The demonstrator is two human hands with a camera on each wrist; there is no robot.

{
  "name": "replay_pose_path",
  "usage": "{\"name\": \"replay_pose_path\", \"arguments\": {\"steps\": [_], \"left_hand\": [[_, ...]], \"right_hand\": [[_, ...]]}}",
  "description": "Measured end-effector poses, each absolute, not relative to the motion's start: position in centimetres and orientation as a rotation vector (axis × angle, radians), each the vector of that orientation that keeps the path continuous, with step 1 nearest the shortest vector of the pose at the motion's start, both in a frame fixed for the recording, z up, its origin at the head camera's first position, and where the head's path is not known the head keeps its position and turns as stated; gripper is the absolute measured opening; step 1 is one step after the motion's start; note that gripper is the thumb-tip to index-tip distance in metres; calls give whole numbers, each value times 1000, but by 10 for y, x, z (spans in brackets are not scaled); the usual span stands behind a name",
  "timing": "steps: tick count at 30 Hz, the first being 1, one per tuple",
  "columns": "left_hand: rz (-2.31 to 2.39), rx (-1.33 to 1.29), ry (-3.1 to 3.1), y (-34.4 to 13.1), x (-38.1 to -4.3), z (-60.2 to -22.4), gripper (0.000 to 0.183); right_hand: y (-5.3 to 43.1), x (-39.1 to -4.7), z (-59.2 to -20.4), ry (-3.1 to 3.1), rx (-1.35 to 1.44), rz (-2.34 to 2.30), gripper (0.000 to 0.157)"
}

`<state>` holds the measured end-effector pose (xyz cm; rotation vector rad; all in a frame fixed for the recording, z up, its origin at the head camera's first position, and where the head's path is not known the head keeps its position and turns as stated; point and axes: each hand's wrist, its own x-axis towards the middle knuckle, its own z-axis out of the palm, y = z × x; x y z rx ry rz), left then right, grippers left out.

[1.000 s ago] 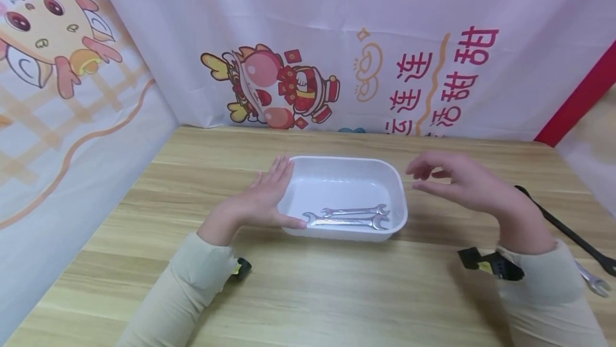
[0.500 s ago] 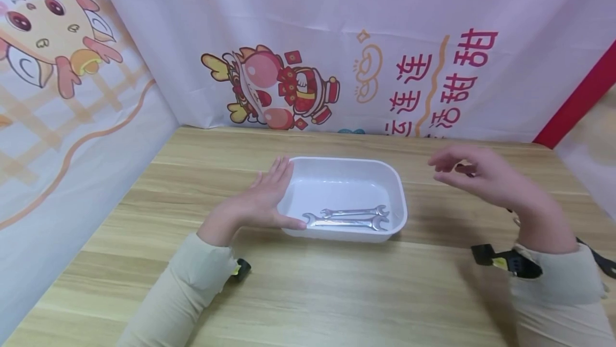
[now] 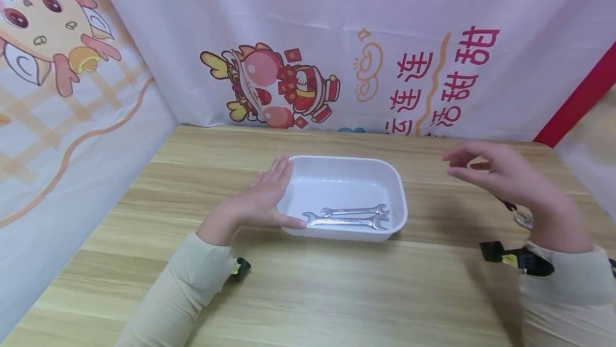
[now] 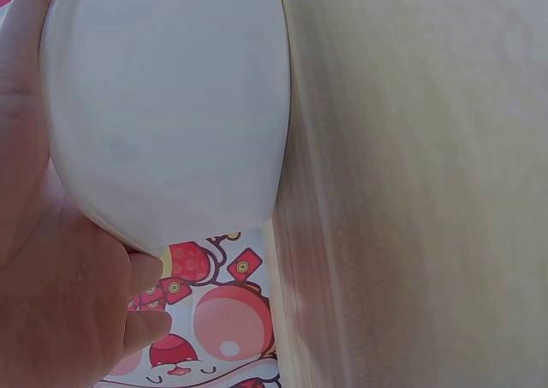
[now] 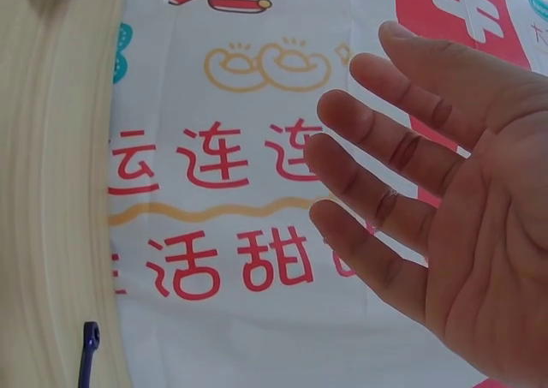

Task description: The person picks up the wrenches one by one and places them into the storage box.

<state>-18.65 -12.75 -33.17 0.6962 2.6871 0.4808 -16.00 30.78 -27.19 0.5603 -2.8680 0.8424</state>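
Observation:
A white plastic tub (image 3: pixel 346 169) stands on the wooden table. Along its front inner side lie two silver open-end wrenches, a smaller one (image 3: pixel 353 211) behind a larger one (image 3: pixel 344 222). My left hand (image 3: pixel 262 200) rests against the tub's left end, its straight fingers at the back corner and thumb over the front rim. In the left wrist view the tub's outer wall (image 4: pixel 171 105) fills the space beside this hand. My right hand (image 3: pixel 510 173) hangs in the air right of the tub, fingers loosely bent, nothing between them. Its palm (image 5: pixel 497 208) shows in the right wrist view.
Partly hidden by my right wrist, a silver wrench end (image 3: pixel 523 221) and a dark tool tip (image 3: pixel 508 205) lie on the table. A printed white cloth (image 3: pixel 375 10) hangs behind the table, another (image 3: pixel 72 122) along the left.
My right hand has moved right, away from the tub, and now covers most of the tools on that side. The left hand, the tub and its wrenches have stayed in place.

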Motion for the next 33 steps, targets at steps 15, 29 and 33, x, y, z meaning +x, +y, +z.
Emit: {"name": "replay_pose_path", "arguments": {"steps": [15,29,33], "left_hand": [[474,692,2687,-128,-188,-332,137],[478,691,2690,-127,-188,-333,136],[471,681,2689,-127,-188,-333,135]], "right_hand": [[338,-159,-272,-2881,400,744,25],[352,-157,-274,-2912,333,776,31],[360,-155,-275,-2948,318,730,33]]}}
